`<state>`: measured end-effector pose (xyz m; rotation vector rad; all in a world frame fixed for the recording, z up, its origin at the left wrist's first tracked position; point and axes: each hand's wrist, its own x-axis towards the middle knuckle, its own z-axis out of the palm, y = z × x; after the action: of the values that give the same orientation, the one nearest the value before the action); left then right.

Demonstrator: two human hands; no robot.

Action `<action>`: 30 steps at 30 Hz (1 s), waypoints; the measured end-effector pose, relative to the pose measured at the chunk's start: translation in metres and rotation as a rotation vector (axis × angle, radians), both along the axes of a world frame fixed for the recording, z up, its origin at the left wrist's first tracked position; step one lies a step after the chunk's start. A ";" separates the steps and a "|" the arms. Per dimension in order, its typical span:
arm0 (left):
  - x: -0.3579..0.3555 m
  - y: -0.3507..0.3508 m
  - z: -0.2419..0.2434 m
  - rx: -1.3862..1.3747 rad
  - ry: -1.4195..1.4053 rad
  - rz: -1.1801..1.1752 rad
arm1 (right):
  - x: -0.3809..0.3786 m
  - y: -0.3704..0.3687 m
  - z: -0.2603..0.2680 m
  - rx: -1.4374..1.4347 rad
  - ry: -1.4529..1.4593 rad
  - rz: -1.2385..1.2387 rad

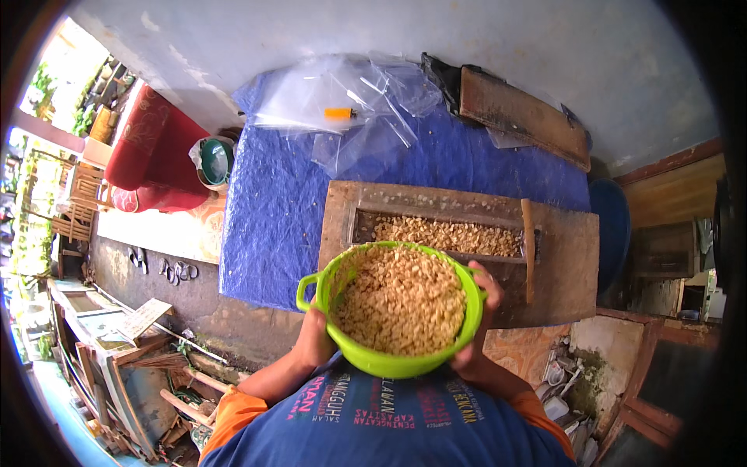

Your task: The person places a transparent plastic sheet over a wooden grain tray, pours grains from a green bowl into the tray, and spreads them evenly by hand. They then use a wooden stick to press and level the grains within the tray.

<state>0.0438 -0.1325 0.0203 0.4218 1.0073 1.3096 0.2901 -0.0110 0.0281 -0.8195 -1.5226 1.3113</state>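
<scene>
A bright green plastic basin [402, 365] with side handles, full of pale split soybeans or similar beans [402, 298], is held up before my chest. My left hand [315, 338] grips its left side just below the handle, and my right hand [483, 309] grips its right side. Behind the basin, a wooden board [563, 262] with a rectangular frame lies on the table, and a layer of the same beans [449, 233] fills the frame's recess. A thin wooden stick [529, 251] crosses the right end of the frame. The basin hides part of the board.
Blue plastic sheeting [268, 216] covers the table. Clear plastic sheets [362, 137] and an orange lighter [338, 113] lie at the back. A wooden plank [525, 117] leans near the wall. A red sofa [157, 152] and a green bucket [216, 162] stand left; a blue tub [610, 233] is at right.
</scene>
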 end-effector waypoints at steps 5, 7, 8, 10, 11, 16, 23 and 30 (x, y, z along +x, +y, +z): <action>-0.004 0.010 0.016 0.274 -0.077 0.003 | -0.004 0.002 0.006 0.163 0.032 0.025; -0.006 0.018 0.018 -0.029 -0.170 -0.010 | -0.004 0.004 0.008 -0.030 -0.060 -0.012; -0.006 0.021 0.019 -0.069 -0.107 -0.014 | -0.004 0.004 0.008 -0.021 -0.175 -0.010; -0.006 0.025 0.020 -0.094 -0.008 -0.026 | -0.003 0.005 0.009 0.062 -0.202 -0.026; -0.005 0.024 0.021 -0.034 0.040 -0.007 | -0.003 0.003 0.009 0.101 -0.140 -0.040; -0.002 0.030 0.018 -0.088 -0.041 -0.008 | 0.004 0.005 0.011 -0.114 -0.140 -0.018; 0.011 0.033 0.016 -0.006 0.013 0.006 | 0.013 -0.002 0.012 0.071 -0.025 -0.068; 0.025 0.049 0.001 -0.092 0.031 -0.079 | 0.040 0.005 0.014 -0.085 -0.168 -0.102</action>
<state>0.0684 -0.0837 0.0214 0.4080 1.0622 1.1847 0.3296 -0.0062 0.0425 -1.0715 -1.5412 1.2650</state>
